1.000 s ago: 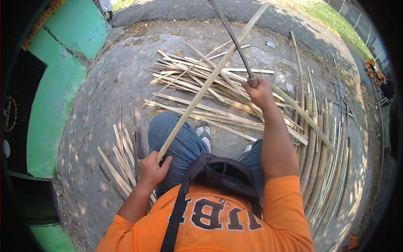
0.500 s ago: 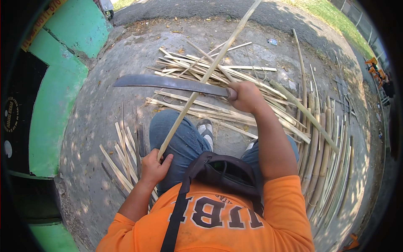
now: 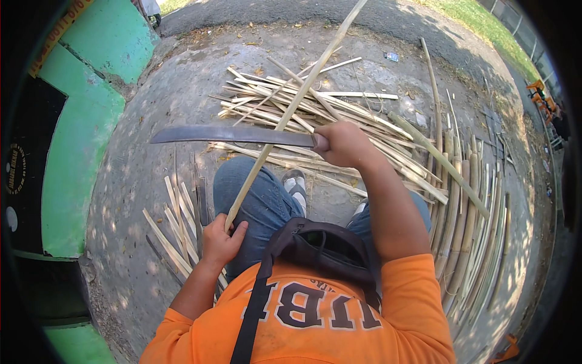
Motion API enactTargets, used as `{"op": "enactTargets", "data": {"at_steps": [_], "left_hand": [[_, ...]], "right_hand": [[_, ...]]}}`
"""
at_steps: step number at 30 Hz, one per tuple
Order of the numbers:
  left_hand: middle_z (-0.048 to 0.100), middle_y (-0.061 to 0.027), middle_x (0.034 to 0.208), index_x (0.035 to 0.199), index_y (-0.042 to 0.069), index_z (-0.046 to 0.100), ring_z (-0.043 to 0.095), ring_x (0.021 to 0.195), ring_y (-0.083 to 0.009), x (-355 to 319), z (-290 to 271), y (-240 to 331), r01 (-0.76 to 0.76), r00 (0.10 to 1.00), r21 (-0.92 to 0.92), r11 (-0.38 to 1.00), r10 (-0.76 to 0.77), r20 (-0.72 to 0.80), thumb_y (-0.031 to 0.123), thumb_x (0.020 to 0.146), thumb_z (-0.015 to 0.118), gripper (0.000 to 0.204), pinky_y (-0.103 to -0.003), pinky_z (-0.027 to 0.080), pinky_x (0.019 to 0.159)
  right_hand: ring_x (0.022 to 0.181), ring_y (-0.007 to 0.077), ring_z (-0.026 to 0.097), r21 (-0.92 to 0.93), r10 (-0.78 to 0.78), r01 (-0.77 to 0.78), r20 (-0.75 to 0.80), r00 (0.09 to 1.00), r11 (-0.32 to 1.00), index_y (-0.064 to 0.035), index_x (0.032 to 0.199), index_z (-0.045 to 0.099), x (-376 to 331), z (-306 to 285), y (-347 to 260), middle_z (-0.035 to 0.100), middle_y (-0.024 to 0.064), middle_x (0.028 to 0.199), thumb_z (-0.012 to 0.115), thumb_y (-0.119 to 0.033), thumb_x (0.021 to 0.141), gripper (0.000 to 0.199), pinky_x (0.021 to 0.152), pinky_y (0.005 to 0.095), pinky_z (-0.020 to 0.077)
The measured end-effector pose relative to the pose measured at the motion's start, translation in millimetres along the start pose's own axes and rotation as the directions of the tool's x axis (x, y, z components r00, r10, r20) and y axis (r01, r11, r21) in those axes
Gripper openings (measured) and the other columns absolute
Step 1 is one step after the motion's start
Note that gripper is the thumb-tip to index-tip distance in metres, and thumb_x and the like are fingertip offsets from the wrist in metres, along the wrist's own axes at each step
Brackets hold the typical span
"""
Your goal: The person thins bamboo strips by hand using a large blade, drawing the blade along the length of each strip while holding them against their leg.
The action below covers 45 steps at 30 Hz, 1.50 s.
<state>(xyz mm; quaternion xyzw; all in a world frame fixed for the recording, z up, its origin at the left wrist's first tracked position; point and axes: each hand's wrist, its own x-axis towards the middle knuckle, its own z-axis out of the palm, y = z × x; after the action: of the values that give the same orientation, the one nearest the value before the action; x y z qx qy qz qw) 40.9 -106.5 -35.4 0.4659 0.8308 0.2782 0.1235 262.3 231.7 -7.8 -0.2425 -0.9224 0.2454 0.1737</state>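
My left hand (image 3: 222, 241) is closed round the near end of a long bamboo strip (image 3: 297, 100), by my left knee. The strip slants up and away to the far right, past the top edge of the view. In my right hand (image 3: 344, 144) is the handle of a machete (image 3: 236, 134), gripped in a fist. Its long grey blade points left and lies across the strip, crossing it a little beyond my knee. Whether the edge bites into the bamboo I cannot tell.
Split bamboo strips (image 3: 267, 94) lie heaped on the concrete ahead. Longer bamboo poles (image 3: 458, 212) are laid out at my right, and more strips (image 3: 182, 224) lie at my left. A green wall (image 3: 79, 164) stands on the left. A black bag (image 3: 321, 249) rests on my lap.
My right hand and the machete have come nearer to me and slightly left, with the blade now crossing the strip lower down. My left hand has barely moved.
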Motion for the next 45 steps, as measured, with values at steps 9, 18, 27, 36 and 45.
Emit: {"op": "enactTargets", "data": {"at_steps": [9,18,27,36,45], "left_hand": [[0.064,-0.0172,0.069,0.082,0.002,0.061,0.066,0.062,-0.0384,0,-1,4,-0.013,1.0,0.018,1.0,0.012,0.009,0.036,0.09,0.083,0.041,-0.044,0.051,0.059],[0.065,-0.0176,0.071,0.082,0.002,0.062,0.067,0.064,-0.0394,-2,1,1,-0.043,0.999,0.015,0.999,0.043,-0.001,0.035,0.091,0.083,0.04,-0.046,0.052,0.059],[0.065,-0.0179,0.07,0.083,0.003,0.062,0.066,0.064,-0.0403,0,0,2,-0.077,0.997,0.029,0.997,0.077,-0.018,0.035,0.091,0.083,0.04,-0.046,0.052,0.059],[0.063,-0.0175,0.069,0.082,0.002,0.061,0.064,0.061,-0.0392,-1,0,1,-0.093,0.995,0.026,0.995,0.094,-0.033,0.035,0.09,0.083,0.04,-0.046,0.051,0.058],[0.058,-0.014,0.062,0.08,0.003,0.06,0.061,0.055,-0.0329,-1,4,-5,-0.009,1.0,-0.02,1.0,0.009,-0.027,0.036,0.089,0.085,0.043,-0.042,0.048,0.055]], "right_hand": [[0.074,0.0405,0.063,0.044,0.225,-0.221,-0.123,0.967,0.974,-0.0042,0.088,0.069,-6,-17,34,0.069,0.0201,0.08,0.079,-0.028,0.087,0.026,0.075,0.047,0.053],[0.079,0.0406,0.067,0.155,0.29,-0.265,-0.166,0.943,0.952,-0.0047,0.093,0.074,-7,-17,4,0.073,0.021,0.085,0.078,-0.028,0.089,0.024,0.078,0.0478,0.0551],[0.086,0.0413,0.071,-0.178,0.032,-0.022,0.051,0.998,0.984,-0.011,0.09,0.072,-3,-14,5,0.073,0.0173,0.086,0.074,-0.016,0.077,0.014,0.08,0.0516,0.0554],[0.073,0.0312,0.066,0.228,0.424,-0.395,-0.092,0.901,0.89,-0.0037,0.094,0.074,-9,-15,30,0.069,0.0192,0.08,0.082,-0.032,0.091,0.03,0.076,0.0421,0.0544],[0.079,0.0425,0.067,-0.097,-0.183,0.183,0.009,0.983,0.978,-0.0075,0.083,0.067,5,18,-5,0.067,0.017,0.077,0.073,-0.016,0.075,0.013,0.074,0.0539,0.0525]]}}
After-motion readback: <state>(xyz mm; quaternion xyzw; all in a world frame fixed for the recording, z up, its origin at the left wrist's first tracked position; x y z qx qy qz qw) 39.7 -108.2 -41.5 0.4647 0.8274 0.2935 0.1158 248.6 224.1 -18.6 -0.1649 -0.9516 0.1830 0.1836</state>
